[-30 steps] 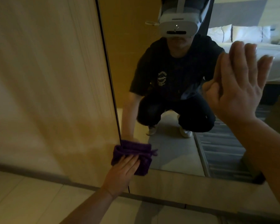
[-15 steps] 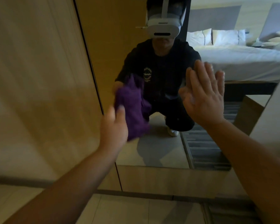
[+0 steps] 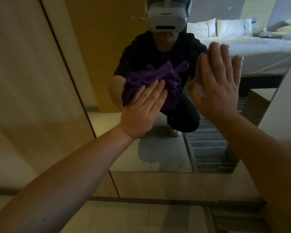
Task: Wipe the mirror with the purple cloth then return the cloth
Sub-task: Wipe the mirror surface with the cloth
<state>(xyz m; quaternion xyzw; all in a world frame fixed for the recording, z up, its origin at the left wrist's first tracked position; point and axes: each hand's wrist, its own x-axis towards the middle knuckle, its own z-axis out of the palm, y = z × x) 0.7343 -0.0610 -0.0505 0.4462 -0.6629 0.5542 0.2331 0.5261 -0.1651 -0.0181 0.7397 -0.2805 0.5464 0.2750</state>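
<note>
The mirror fills the middle of the view, set in a wooden wall panel and reaching nearly to the floor. A bunched purple cloth is pressed flat against the glass under the palm and fingers of my left hand, at about the mirror's middle height. To the right of the cloth, my right hand lies flat on the glass with fingers spread upward, holding nothing. The glass reflects a crouching person in dark clothes wearing a white headset.
A pale wooden panel stands left of the mirror, with a dark seam along its edge. A wooden base strip runs below the glass, and tiled floor lies beneath. A bed with white pillows shows in the reflection at upper right.
My left hand has carried the cloth from the mirror's bottom left corner up and to the right, to mid-height. My right hand stays flat on the glass.
</note>
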